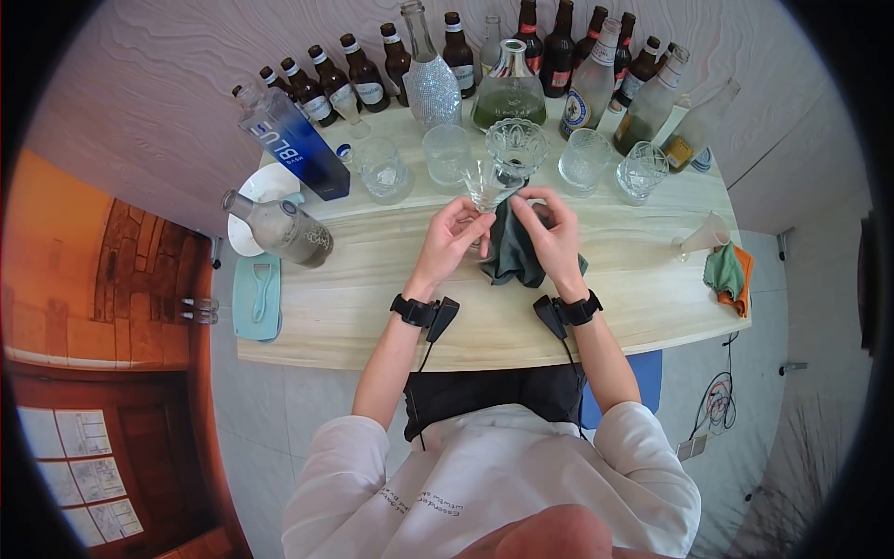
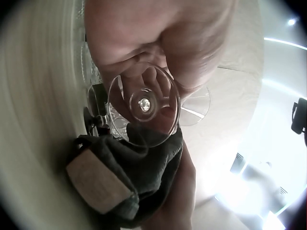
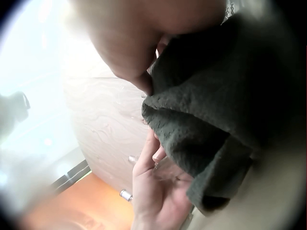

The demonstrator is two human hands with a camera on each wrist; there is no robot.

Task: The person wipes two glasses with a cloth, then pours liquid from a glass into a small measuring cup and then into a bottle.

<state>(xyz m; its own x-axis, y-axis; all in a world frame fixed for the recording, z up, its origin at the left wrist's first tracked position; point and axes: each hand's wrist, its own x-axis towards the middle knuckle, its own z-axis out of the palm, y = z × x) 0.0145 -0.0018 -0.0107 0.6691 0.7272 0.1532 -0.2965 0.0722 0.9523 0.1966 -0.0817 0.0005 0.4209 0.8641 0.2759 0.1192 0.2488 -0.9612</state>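
A clear stemmed glass [image 1: 483, 186] is held over the middle of the table by the left hand [image 1: 451, 240], its fingers and thumb around the stem. In the left wrist view the round foot of the glass [image 2: 144, 134] faces the camera, below the left palm [image 2: 144, 33]. The right hand [image 1: 551, 233] pinches a dark grey-green cloth [image 1: 514, 256] against the glass's side. In the right wrist view the cloth [image 3: 192, 124] hangs from the right hand [image 3: 139, 38] and hides much of the glass. A pale tag [image 2: 98, 181] shows on the cloth.
Several glass tumblers [image 1: 382, 172] and a footed glass bowl [image 1: 517, 144] stand beyond the hands, with bottles [image 1: 365, 79] behind. At left are a blue bottle [image 1: 303, 149], a clear bottle [image 1: 296, 233] and a peeler on a light-blue board [image 1: 245, 312]. A small glass [image 1: 705, 235] and cloths [image 1: 731, 277] lie right.
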